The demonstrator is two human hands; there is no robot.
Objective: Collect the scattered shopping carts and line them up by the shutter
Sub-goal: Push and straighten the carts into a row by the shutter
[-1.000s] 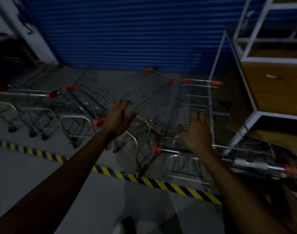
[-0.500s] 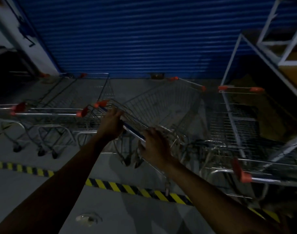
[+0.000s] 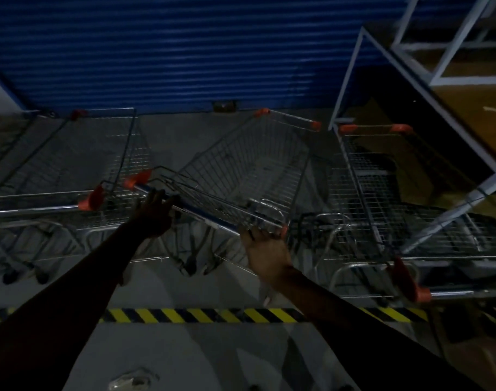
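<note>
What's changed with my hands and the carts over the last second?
Both hands were open and reaching; they then took hold of the middle cart by its handle. The right hand slid out to the handle's right end and grips it; the left hand is near the left end, its grip too dark to judge. Shutter and the other carts stayed put.

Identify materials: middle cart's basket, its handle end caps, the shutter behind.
Basket: steel wire, seemingly with a bright plated finish; the thin welded grid glints. End caps: probably orange-red plastic; matte, moulded shape. Shutter: corrugated sheet metal, painted blue; even horizontal ribs. The light is dim, so finishes are uncertain.
</note>
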